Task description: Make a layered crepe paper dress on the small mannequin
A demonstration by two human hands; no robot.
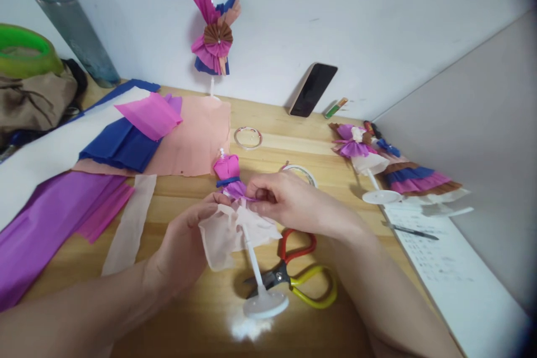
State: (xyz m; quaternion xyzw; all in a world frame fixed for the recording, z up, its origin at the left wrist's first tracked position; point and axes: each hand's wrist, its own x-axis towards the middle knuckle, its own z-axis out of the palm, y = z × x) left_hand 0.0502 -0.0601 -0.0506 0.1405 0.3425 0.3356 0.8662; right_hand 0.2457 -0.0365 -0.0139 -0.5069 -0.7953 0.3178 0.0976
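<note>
A small dress-form doll (227, 170) on a white stand (265, 303) tilts toward me over the wooden table (176, 302). It wears a pink crepe-paper top, a blue band and a purple frill. My left hand (184, 240) grips the doll from the left, fingers closed on a pale peach paper skirt (226, 235). My right hand (285, 198) pinches the purple frill at the doll's waist, fingers pressed together.
Scissors (293, 274) with red and yellow handles lie just behind the stand. Crepe sheets (138, 134) in purple, blue, pink and peach cover the left. Two tape rolls (248, 137), a phone (312, 89), finished paper-dress dolls (215, 28) and a printed sheet (444, 268) at the right.
</note>
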